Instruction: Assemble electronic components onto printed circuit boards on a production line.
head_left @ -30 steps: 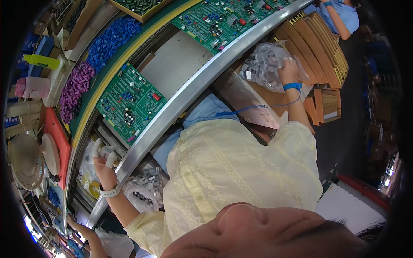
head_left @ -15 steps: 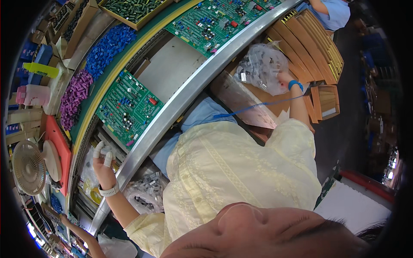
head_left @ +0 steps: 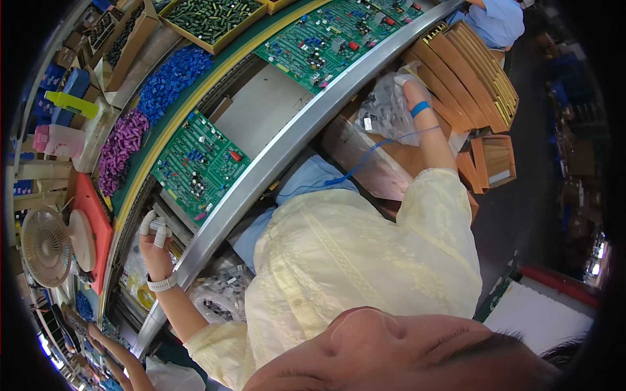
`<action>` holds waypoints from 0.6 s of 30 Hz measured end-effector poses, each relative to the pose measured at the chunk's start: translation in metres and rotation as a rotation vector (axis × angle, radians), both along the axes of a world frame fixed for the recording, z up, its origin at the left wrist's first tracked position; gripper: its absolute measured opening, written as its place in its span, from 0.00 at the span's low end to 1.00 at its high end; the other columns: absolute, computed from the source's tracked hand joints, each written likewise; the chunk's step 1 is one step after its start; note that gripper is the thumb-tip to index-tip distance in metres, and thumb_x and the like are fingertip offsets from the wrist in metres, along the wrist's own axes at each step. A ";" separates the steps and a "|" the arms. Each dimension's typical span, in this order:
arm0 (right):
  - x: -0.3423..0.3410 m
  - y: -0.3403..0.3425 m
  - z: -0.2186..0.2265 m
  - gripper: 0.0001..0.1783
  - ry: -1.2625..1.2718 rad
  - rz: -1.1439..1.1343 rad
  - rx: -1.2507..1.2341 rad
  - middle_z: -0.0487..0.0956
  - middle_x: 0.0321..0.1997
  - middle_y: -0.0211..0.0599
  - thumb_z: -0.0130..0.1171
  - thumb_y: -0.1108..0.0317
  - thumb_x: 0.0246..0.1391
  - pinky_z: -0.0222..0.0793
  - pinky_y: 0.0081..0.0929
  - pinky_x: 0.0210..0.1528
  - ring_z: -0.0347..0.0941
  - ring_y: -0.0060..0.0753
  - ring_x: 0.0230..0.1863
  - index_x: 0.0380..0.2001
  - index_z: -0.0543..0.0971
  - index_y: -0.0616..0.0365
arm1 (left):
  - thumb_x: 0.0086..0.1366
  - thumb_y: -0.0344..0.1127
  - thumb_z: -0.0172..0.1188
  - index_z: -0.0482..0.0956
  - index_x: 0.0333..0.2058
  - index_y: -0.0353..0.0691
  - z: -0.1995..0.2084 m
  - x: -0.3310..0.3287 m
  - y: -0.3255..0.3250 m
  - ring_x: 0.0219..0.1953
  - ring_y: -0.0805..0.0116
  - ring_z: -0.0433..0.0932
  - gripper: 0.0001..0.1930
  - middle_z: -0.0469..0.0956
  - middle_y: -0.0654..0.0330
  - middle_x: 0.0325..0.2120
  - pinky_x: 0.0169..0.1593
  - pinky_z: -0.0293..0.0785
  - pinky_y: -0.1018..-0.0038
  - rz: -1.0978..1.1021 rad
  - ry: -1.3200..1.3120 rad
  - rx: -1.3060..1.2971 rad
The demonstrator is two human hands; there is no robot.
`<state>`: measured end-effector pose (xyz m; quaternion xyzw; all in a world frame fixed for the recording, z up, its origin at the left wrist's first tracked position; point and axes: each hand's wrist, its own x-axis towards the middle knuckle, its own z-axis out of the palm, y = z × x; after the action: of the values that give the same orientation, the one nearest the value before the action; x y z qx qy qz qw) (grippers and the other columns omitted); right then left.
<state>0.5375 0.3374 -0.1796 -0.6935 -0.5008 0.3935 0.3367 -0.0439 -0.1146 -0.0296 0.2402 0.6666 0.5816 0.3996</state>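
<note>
My right hand (head_left: 411, 95), with a blue strap round the wrist, grips the upper edge of a clear plastic bag (head_left: 377, 107). Small grey and white parts show inside the bag, and my fingertips are partly hidden by the plastic. Beside the near end of a green circuit board (head_left: 197, 163) my left hand (head_left: 155, 246) is held up, white covers on its fingers. Those fingers are curled together; anything small between them is too unclear to name. A white watch band is on that wrist. The board, fitted with several components, rests on the line's rails.
A metal rail (head_left: 280, 142) curves between my body and the boards. More populated boards (head_left: 319, 42) sit farther along. Blue parts (head_left: 171, 81), purple parts (head_left: 122, 144) and a tray of green parts (head_left: 212, 19) lie beyond. Cardboard boxes (head_left: 450, 72) stand right; a fan (head_left: 47, 246) stands left.
My right hand has moved up and left to the bag's upper edge, and the blue cord has swung with it. My left hand stays nearly still. Another person's hand at lower left has shifted.
</note>
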 end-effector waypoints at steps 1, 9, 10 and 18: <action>-0.004 -0.010 0.013 0.15 0.000 0.020 -0.002 0.77 0.33 0.26 0.59 0.64 0.47 0.68 0.27 0.35 0.72 0.28 0.33 0.38 0.77 0.57 | 0.58 0.26 0.56 0.68 0.50 0.40 -0.002 -0.002 -0.006 0.29 0.80 0.71 0.20 0.73 0.66 0.36 0.33 0.68 0.84 0.020 0.000 -0.002; 0.064 -0.027 -0.013 0.12 0.101 -0.162 0.050 0.77 0.32 0.37 0.57 0.65 0.46 0.68 0.29 0.37 0.72 0.32 0.31 0.32 0.77 0.63 | 0.59 0.26 0.55 0.68 0.51 0.39 0.003 -0.009 -0.021 0.29 0.80 0.70 0.19 0.73 0.64 0.36 0.33 0.68 0.84 0.081 0.011 -0.007; 0.074 -0.038 -0.001 0.09 0.120 -0.188 0.105 0.77 0.30 0.35 0.56 0.67 0.48 0.68 0.28 0.35 0.72 0.30 0.29 0.30 0.77 0.62 | 0.59 0.26 0.55 0.68 0.51 0.39 -0.001 -0.014 -0.016 0.29 0.80 0.71 0.19 0.73 0.64 0.36 0.33 0.69 0.84 0.062 -0.031 0.029; -0.083 -0.003 0.034 0.13 0.278 -0.129 -0.027 0.76 0.31 0.45 0.58 0.65 0.44 0.66 0.32 0.37 0.71 0.37 0.33 0.31 0.75 0.63 | 0.59 0.26 0.56 0.67 0.51 0.39 -0.008 -0.007 -0.013 0.30 0.80 0.72 0.20 0.74 0.63 0.37 0.33 0.69 0.85 0.044 -0.001 0.042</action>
<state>0.4545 0.3341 -0.1452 -0.6675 -0.3984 0.4699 0.4182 -0.0508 -0.1276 -0.0378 0.2336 0.6591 0.6042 0.3820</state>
